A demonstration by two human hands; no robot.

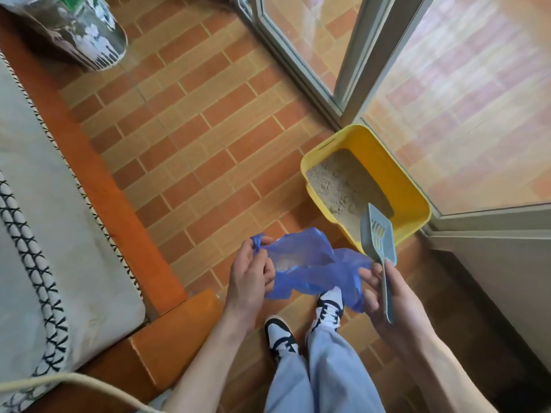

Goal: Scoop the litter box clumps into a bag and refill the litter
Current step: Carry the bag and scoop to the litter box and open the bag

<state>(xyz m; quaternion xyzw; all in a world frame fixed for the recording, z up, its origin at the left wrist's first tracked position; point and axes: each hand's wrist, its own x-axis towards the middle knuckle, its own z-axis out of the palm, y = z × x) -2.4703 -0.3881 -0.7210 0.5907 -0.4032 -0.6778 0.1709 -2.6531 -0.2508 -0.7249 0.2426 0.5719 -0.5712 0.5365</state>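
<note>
Yellow litter box (416,201) on brick-pattern floor (190,120) beside glass door (465,114), half full of sandy litter (337,186). Blue plastic bag (310,263) stretched between hands; pale clump faintly visible inside. Left hand (250,272) pinching bag handle. Right hand (387,293) gripping grey slotted scoop (378,242) plus bag edge. Sneakers (280,338) partly hidden.

Bare forearms, light-blue trousers (325,374), black-white sneakers (280,338).
</note>
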